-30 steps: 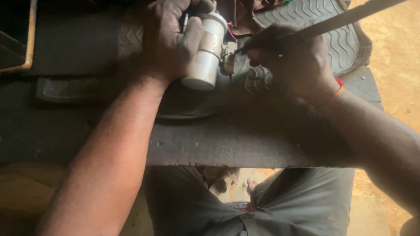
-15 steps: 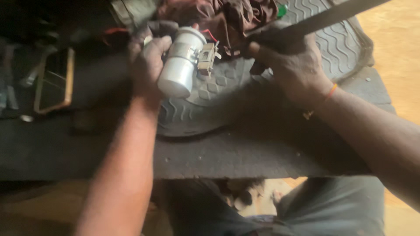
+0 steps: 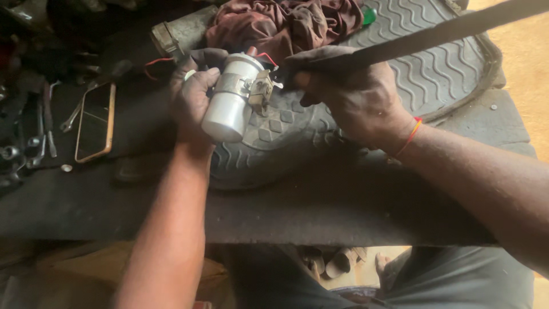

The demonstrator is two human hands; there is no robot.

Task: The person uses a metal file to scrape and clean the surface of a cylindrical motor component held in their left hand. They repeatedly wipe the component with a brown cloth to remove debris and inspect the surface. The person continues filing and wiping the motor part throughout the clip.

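Observation:
My left hand (image 3: 194, 94) grips a silver metal cylinder (image 3: 229, 106) with a clamp band and a small bracket (image 3: 260, 91) on its side, tilted toward me over a grey rubber floor mat (image 3: 434, 74). My right hand (image 3: 349, 94) is closed around a long dark flat tool (image 3: 452, 28) whose shaft runs up to the right; its tip meets the bracket on the cylinder. Thin red wires (image 3: 157, 62) trail behind the cylinder. A red and yellow thread band circles my right wrist.
A crumpled maroon cloth (image 3: 280, 23) lies at the back of the mat. On the dark bench (image 3: 286, 212) to the left lie a rectangular mirror with an orange frame (image 3: 94, 120), several wrenches (image 3: 46, 126) and small metal parts. My legs show below the bench edge.
The view has shifted right and down, bringing the mirror and wrenches into sight at the left. Both hands keep their hold; the cylinder stays against the tool tip.

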